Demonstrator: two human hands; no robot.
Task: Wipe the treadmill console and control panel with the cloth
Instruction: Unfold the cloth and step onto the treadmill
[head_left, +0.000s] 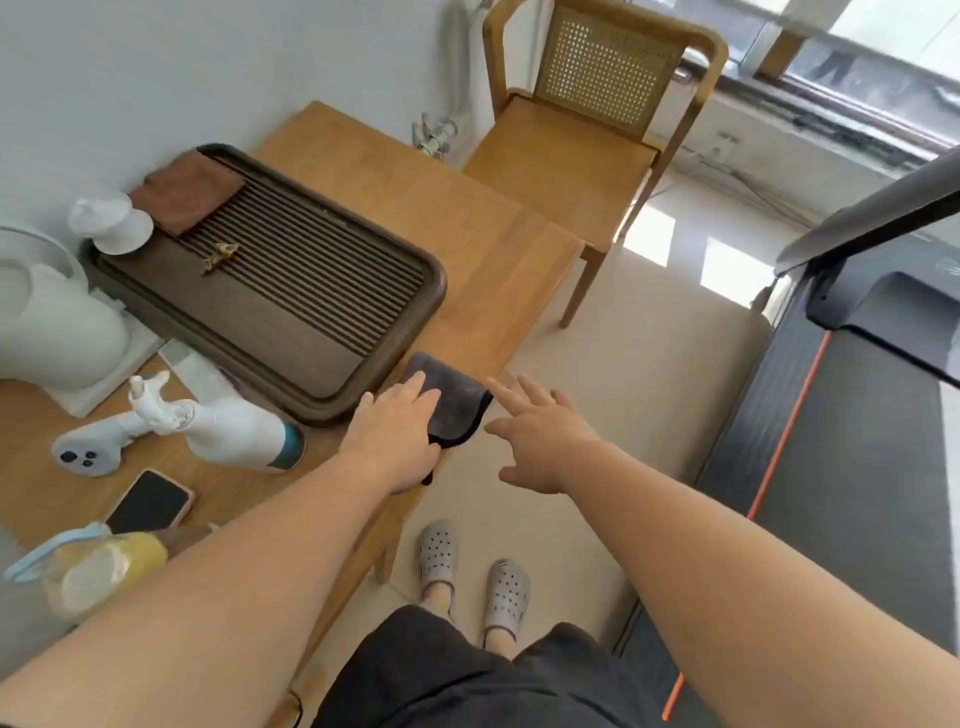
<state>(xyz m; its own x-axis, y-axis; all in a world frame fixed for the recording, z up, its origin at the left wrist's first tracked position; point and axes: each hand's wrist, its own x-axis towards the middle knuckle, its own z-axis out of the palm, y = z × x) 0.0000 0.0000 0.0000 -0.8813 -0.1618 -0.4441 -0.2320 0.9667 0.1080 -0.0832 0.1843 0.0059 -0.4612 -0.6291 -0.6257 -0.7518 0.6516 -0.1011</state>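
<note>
A folded dark grey cloth (457, 397) lies at the front edge of the wooden table (452, 208), partly hanging over it. My left hand (395, 431) rests flat on the cloth's left part, thumb at its lower edge. My right hand (540, 436) hovers just right of the cloth with fingers spread, holding nothing. The treadmill (857, 415) stands at the right, its black belt edged by an orange stripe. A dark handrail (878, 218) crosses the upper right. The console is mostly out of view.
On the table sit a dark slatted tea tray (291, 291) with a brown towel, white ceramic pieces, a white controller (83, 457), a phone (148, 501) and a yellow bottle (88, 566). A wooden cane-back chair (592, 135) stands beyond the table. Beige floor lies between table and treadmill.
</note>
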